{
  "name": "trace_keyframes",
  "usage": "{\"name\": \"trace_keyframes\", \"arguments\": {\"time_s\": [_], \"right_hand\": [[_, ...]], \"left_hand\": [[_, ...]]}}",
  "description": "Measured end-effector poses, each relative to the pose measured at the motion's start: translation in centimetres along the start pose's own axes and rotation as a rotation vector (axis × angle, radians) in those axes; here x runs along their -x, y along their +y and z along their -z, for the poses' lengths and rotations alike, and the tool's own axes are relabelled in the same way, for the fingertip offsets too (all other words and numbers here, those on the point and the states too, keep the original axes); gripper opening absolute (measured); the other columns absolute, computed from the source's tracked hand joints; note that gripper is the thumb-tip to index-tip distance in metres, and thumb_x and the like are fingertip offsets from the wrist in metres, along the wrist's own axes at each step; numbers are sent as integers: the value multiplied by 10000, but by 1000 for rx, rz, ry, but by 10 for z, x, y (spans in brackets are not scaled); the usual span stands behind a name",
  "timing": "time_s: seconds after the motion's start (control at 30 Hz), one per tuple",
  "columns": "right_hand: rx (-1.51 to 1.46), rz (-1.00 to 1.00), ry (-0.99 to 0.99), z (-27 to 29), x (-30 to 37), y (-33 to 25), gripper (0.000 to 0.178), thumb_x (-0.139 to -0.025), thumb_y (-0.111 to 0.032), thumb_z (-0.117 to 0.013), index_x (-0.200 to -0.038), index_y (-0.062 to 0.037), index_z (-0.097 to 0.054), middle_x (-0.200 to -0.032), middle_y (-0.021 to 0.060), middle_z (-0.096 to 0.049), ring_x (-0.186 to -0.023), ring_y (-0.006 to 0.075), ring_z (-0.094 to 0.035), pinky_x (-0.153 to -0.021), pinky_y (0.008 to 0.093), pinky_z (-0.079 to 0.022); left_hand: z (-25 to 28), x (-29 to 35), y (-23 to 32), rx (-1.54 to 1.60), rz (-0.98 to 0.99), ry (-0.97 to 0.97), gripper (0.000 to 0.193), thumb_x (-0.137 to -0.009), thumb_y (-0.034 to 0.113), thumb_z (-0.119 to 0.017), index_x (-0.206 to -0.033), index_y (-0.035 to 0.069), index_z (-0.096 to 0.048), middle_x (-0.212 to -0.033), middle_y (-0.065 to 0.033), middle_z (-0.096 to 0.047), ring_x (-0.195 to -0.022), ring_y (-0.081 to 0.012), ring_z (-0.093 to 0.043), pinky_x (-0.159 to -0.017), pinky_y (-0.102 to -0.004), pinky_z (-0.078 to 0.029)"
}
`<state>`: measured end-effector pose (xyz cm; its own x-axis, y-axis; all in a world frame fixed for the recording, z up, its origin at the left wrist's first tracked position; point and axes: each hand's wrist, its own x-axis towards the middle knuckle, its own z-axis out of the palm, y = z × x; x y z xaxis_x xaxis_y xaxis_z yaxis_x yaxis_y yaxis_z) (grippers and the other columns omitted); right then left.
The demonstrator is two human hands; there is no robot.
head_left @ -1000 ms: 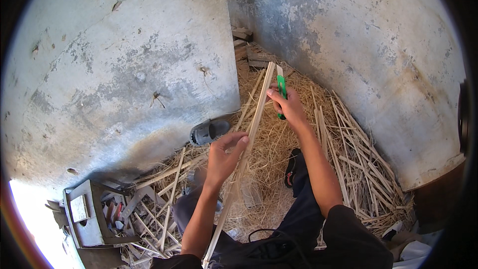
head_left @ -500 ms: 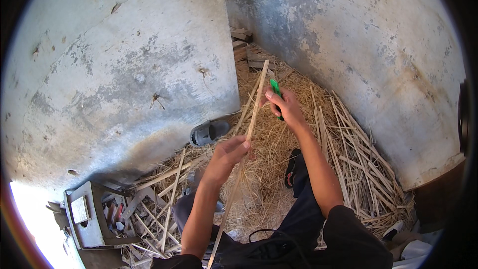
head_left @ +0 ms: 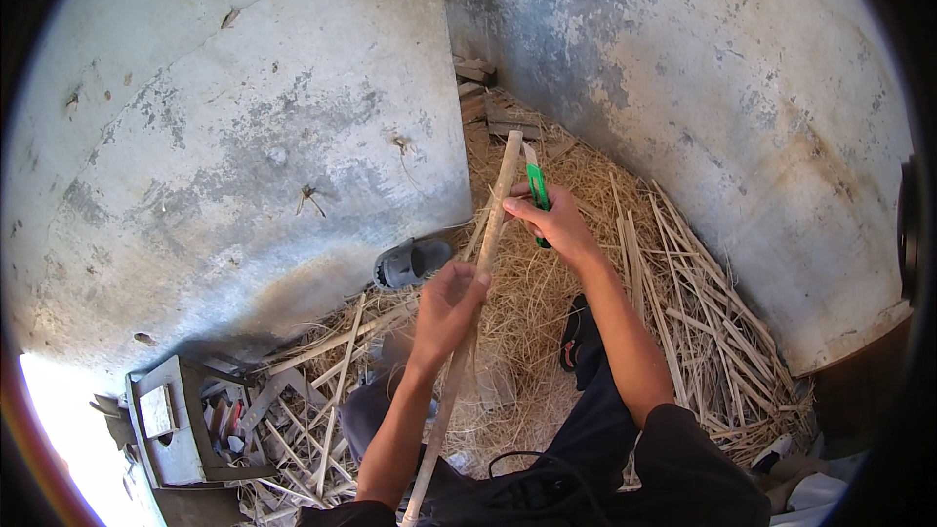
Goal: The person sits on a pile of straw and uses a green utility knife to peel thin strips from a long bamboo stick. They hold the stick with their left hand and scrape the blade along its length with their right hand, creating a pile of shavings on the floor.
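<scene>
A long, flat bamboo strip (head_left: 502, 174) runs up from near my lap, leaning slightly right at its far end. My left hand (head_left: 445, 310) pinches it around the middle, thumb on top. Farther up, my right hand (head_left: 554, 222) holds a green utility knife (head_left: 536, 187) with its pale blade pointing away from me. The thumb of that same hand touches the strip's right edge, and the knife stands beside the strip, apart from it. Fine shavings (head_left: 527, 303) lie thickly on the ground below both hands.
Split strips (head_left: 717, 332) are heaped along the right wall. A grey clog (head_left: 412, 262) sits by the left wall (head_left: 244, 137). At the lower left stands a worn box-like frame (head_left: 181, 429) beside scattered scraps. My sandalled foot (head_left: 572, 337) rests among the shavings.
The strip has been turned, so a broader, darker face shows. My right hand has come in against it, its thumb now touching, and the knife's blade stands more upright.
</scene>
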<state>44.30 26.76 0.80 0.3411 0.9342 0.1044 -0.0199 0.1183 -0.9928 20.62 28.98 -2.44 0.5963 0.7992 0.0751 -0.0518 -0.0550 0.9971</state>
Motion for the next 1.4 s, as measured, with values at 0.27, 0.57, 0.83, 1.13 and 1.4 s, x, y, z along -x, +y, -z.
{"name": "trace_keyframes", "arguments": {"time_s": [0.27,0.57,0.83,1.13,1.4], "right_hand": [[-65,-21,9,-4,-1,0,297,-920,-272,-822,-1072,-32,-736,-805,22,-708,-572,49,-458,-521,245,-329],[-160,-37,-35,-3,-1,-2,257,-918,-237,-814,-1044,-34,-718,-836,45,-712,-595,59,-515,-530,240,-356],[-322,-45,6,7,-5,5,236,-961,-268,-771,-1060,-72,-684,-898,85,-741,-613,51,-555,-516,219,-372],[-267,12,157,-1,-4,-7,588,-1009,-252,-714,-1524,-42,-524,-855,5,-643,-588,57,-503,-499,209,-336],[-295,108,138,11,-8,-3,682,-940,-132,-762,-1566,-69,-498,-793,-23,-571,-606,59,-529,-500,230,-332]], "left_hand": [[-12,5,5,139,52,-5,215,-1089,205,-603,-1120,3,-537,-878,-54,-629,-709,-122,-647,-649,-285,-502],[-11,8,14,205,106,-31,208,-1095,212,-583,-1115,13,-528,-918,-64,-601,-668,-148,-628,-627,-298,-497],[-2,4,15,184,82,43,159,-1088,190,-569,-1091,33,-542,-908,-51,-587,-681,-166,-612,-647,-312,-515],[2,6,14,131,87,-174,194,-1087,215,-593,-1101,25,-559,-874,-53,-617,-699,-135,-620,-640,-302,-525],[-5,8,14,114,91,-224,198,-1092,219,-592,-1077,25,-556,-886,-49,-620,-718,-117,-614,-648,-297,-528]]}}
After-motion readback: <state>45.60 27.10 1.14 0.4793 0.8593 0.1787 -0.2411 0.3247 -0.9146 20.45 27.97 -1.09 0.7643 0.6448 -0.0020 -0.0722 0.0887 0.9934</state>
